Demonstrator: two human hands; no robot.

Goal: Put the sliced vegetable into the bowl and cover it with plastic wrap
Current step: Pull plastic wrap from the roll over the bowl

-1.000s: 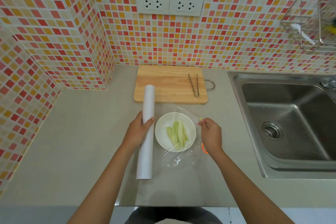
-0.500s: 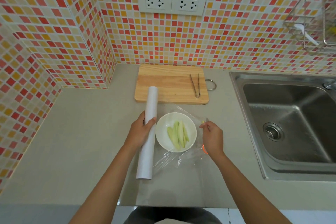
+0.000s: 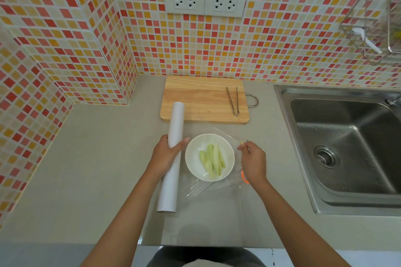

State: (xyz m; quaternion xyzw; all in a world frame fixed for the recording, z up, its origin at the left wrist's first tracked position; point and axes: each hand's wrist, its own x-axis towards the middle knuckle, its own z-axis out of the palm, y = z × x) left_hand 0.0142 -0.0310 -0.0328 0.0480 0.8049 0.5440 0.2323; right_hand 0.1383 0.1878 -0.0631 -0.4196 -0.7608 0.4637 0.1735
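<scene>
The left hand (image 3: 166, 154) grips the plastic wrap roll (image 3: 171, 158) just left of the white bowl (image 3: 193, 156) holding the cucumber slices (image 3: 212, 161). The right hand (image 3: 252, 161) pinches a small cutter, stretching the film (image 3: 201, 188) over the bowl.

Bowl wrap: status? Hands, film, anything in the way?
Left hand gripping wrap roll. Right hand pinching film edge past bowl. Vegetable slices in, film stretched over, uncut. Nothing in the way.

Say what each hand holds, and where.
Left hand grips the plastic wrap roll near its upper-middle; right hand pinches the pulled-out film's edge.
</scene>
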